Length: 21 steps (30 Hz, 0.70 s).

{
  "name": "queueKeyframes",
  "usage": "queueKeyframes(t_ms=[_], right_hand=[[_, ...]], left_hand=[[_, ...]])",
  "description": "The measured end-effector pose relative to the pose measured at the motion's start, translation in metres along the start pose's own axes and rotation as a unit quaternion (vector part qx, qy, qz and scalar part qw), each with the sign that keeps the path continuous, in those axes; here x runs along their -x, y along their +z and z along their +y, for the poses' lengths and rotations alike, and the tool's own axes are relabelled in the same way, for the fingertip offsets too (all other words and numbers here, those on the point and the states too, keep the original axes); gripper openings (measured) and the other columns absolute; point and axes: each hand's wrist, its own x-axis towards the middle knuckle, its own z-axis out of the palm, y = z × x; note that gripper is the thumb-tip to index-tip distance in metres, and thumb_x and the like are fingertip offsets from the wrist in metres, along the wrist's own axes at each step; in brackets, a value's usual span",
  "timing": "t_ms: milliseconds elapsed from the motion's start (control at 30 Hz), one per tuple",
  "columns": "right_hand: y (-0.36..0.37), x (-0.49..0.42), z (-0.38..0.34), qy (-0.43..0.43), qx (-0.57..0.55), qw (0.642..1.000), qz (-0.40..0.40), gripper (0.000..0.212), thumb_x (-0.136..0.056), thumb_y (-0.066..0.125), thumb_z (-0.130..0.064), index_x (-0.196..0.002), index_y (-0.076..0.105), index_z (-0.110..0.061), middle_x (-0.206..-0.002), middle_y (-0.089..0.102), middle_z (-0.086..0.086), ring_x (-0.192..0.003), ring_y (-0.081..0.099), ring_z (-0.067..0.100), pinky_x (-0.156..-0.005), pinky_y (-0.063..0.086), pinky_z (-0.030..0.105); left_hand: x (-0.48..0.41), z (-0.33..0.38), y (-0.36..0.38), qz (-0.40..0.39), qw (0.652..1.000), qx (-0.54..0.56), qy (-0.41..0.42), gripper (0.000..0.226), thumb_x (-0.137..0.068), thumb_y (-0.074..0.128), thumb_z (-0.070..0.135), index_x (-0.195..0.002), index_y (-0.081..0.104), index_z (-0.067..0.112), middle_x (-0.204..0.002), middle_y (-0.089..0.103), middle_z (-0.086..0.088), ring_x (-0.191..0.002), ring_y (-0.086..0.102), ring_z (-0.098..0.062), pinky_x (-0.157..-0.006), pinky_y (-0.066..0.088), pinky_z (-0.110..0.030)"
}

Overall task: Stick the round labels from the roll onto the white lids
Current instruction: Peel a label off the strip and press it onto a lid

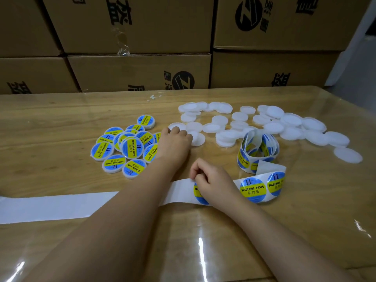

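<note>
— How is the grip of the left hand?
— Its fingers curl down among the white lids, just right of the labelled lids. Whether they clasp one cannot be told.
— And the right hand?
— Its grip pinches the edge of a label on the backing strip. The roll stands on the worktop beyond it, near more white lids.

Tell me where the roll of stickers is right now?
In the head view the roll of stickers stands on the table right of centre, just in front of the plain white lids and beyond the right hand.
</note>
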Motion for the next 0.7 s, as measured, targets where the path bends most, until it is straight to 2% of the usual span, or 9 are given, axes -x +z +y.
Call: queueKeyframes(t_ms=[67, 133, 200, 267, 300, 400, 433, 567, 700], right_hand=[[-0.001, 0.0, 0.0, 0.003, -0.007, 1.0, 0.009, 0.028, -0.079, 0.042, 0.005, -0.071, 0.048, -0.02, -0.058, 0.049, -0.018, -0.059, 0.045, 0.002, -0.053, 0.031, 0.017], [-0.001, 0.0, 0.0, -0.001, -0.014, 1.0, 0.018, 0.028, -0.079, 0.042, 0.007, -0.071, 0.048, -0.019, -0.058, 0.047, -0.014, -0.058, 0.045, 0.003, -0.054, 0.031, 0.018], [-0.001, 0.001, -0.004, -0.026, -0.011, 0.999, 0.018, 0.028, -0.078, 0.043, 0.009, -0.071, 0.046, -0.018, -0.063, 0.048, -0.012, -0.061, 0.044, 0.006, -0.057, 0.034, 0.022], [-0.001, 0.003, -0.008, -0.071, 0.004, 0.997, 0.025, 0.027, -0.076, 0.043, 0.01, -0.072, 0.046, -0.017, -0.069, 0.047, -0.011, -0.065, 0.044, 0.009, -0.061, 0.037, 0.028], [-0.001, 0.004, -0.01, -0.095, 0.011, 0.995, 0.03, 0.025, -0.074, 0.042, 0.008, -0.072, 0.047, -0.017, -0.071, 0.045, -0.011, -0.066, 0.043, 0.009, -0.062, 0.038, 0.029], [0.0, 0.008, -0.015, -0.143, 0.033, 0.989, 0.031, 0.019, -0.071, 0.041, 0.006, -0.071, 0.05, -0.01, -0.077, 0.047, -0.005, -0.067, 0.044, 0.013, -0.06, 0.037, 0.029], [0.0, 0.01, -0.016, -0.15, 0.04, 0.988, 0.028, 0.017, -0.071, 0.042, 0.007, -0.072, 0.052, -0.007, -0.078, 0.047, -0.003, -0.066, 0.043, 0.014, -0.059, 0.036, 0.028], [-0.002, 0.011, -0.016, -0.134, 0.083, 0.987, 0.035, 0.016, -0.079, 0.044, -0.002, -0.085, 0.059, -0.004, -0.083, 0.052, -0.002, -0.065, 0.044, 0.012, -0.059, 0.034, 0.026], [-0.012, 0.01, -0.013, -0.082, 0.206, 0.975, 0.015, 0.033, -0.084, 0.047, -0.016, -0.116, 0.056, -0.022, -0.078, 0.061, -0.006, -0.069, 0.056, 0.022, -0.057, 0.041, 0.034]], left_hand=[[0.006, -0.001, -0.004, 0.032, 0.997, 0.059, -0.025, 0.014, -0.092, 0.041, 0.017, -0.098, 0.053, 0.012, -0.103, 0.061, -0.007, -0.1, 0.052, -0.029, -0.073, 0.029, -0.034], [0.017, 0.001, -0.013, 0.067, 0.963, 0.23, -0.122, 0.012, -0.09, 0.047, 0.024, -0.089, 0.05, 0.012, -0.09, 0.062, -0.007, -0.084, 0.057, -0.03, -0.065, 0.036, -0.037], [0.031, 0.004, -0.023, 0.063, 0.873, 0.433, -0.214, 0.012, -0.086, 0.051, 0.023, -0.079, 0.046, 0.015, -0.076, 0.06, -0.003, -0.073, 0.061, -0.027, -0.064, 0.045, -0.041], [0.045, 0.008, -0.032, 0.059, 0.793, 0.547, -0.263, 0.015, -0.086, 0.049, 0.022, -0.073, 0.042, 0.018, -0.068, 0.056, 0.001, -0.064, 0.063, -0.021, -0.063, 0.048, -0.041], [0.053, 0.01, -0.035, 0.051, 0.787, 0.552, -0.269, 0.016, -0.088, 0.047, 0.023, -0.074, 0.041, 0.019, -0.067, 0.054, 0.003, -0.061, 0.06, -0.017, -0.06, 0.046, -0.038], [0.074, 0.016, -0.032, 0.032, 0.855, 0.45, -0.255, 0.02, -0.095, 0.038, 0.029, -0.079, 0.037, 0.018, -0.067, 0.05, 0.002, -0.062, 0.049, -0.019, -0.051, 0.029, -0.034], [0.079, 0.018, -0.029, 0.035, 0.864, 0.434, -0.251, 0.02, -0.096, 0.037, 0.029, -0.08, 0.037, 0.016, -0.066, 0.049, 0.001, -0.063, 0.049, -0.022, -0.051, 0.026, -0.035], [0.091, 0.013, -0.02, 0.058, 0.869, 0.426, -0.247, 0.018, -0.099, 0.034, 0.024, -0.087, 0.04, 0.012, -0.068, 0.048, 0.001, -0.071, 0.05, -0.03, -0.058, 0.029, -0.036], [0.098, 0.0, -0.015, 0.11, 0.851, 0.436, -0.27, 0.018, -0.101, 0.036, 0.028, -0.093, 0.044, 0.014, -0.081, 0.057, -0.002, -0.077, 0.053, -0.026, -0.062, 0.031, -0.034]])
